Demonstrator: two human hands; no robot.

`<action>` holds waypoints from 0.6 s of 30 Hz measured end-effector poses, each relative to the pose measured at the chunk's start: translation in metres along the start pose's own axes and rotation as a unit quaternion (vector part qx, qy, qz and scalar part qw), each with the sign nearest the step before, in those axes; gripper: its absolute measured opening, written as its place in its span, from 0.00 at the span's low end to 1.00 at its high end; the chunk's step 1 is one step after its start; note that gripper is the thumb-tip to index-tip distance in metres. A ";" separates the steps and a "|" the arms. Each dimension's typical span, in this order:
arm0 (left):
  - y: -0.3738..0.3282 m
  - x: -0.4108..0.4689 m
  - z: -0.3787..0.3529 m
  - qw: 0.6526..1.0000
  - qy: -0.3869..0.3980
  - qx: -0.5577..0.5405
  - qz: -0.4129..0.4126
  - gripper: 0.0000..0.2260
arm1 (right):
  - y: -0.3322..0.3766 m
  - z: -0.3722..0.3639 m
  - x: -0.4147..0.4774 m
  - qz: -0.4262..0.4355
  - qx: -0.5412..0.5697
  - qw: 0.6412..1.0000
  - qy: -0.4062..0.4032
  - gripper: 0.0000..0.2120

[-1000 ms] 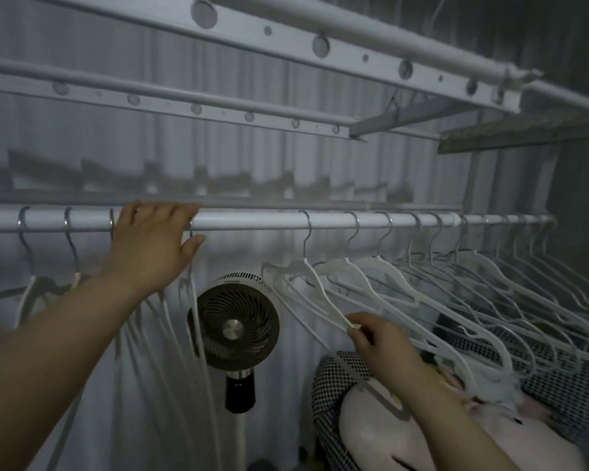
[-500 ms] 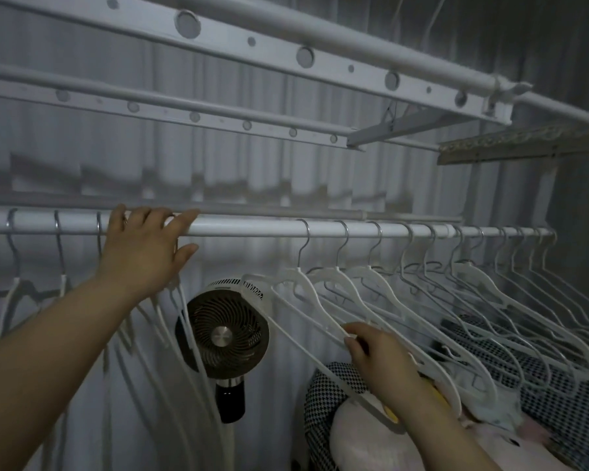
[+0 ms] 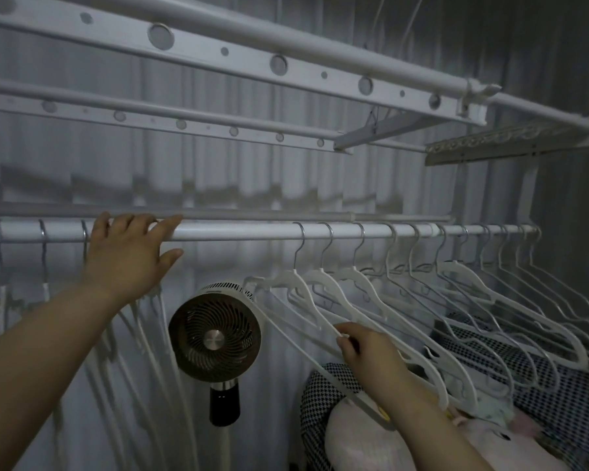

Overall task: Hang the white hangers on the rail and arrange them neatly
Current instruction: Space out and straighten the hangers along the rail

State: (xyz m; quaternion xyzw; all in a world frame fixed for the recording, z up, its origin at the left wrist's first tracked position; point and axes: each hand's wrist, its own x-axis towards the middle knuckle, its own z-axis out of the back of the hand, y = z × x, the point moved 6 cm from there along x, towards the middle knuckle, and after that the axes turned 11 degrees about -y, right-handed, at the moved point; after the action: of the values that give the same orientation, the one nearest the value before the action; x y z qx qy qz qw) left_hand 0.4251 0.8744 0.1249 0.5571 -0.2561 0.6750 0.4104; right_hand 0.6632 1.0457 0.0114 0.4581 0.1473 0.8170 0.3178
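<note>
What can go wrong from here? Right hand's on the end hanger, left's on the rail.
1. The end hanger pinched by the right hand overlaps its neighbours; pulling may drag them.
2. Its tip sits by the fan; a swing could knock it.
3. Slid left, its hook may hit the left hand on the rail.

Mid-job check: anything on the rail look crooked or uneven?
Yes. The nearest hanger slants, its arm pinched by the right hand. The hangers behind it tilt alike, and a bare stretch of rail splits the two groups.
</note>
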 end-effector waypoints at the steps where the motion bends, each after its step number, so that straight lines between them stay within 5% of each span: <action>1: 0.001 0.000 0.001 1.000 -0.003 0.000 -0.001 0.22 | 0.001 0.000 0.000 0.000 -0.001 1.000 0.003 0.13; 18: 0.013 -0.003 0.002 1.000 0.015 0.017 0.005 0.22 | 0.011 -0.005 -0.001 0.004 0.007 1.000 0.020 0.13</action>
State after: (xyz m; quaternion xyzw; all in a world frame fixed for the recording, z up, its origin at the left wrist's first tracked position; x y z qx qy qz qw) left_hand 0.4155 0.8654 0.1244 0.5527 -0.2412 0.6898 0.4007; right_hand 0.6553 1.0371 0.0136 0.4442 0.1576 0.8264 0.3081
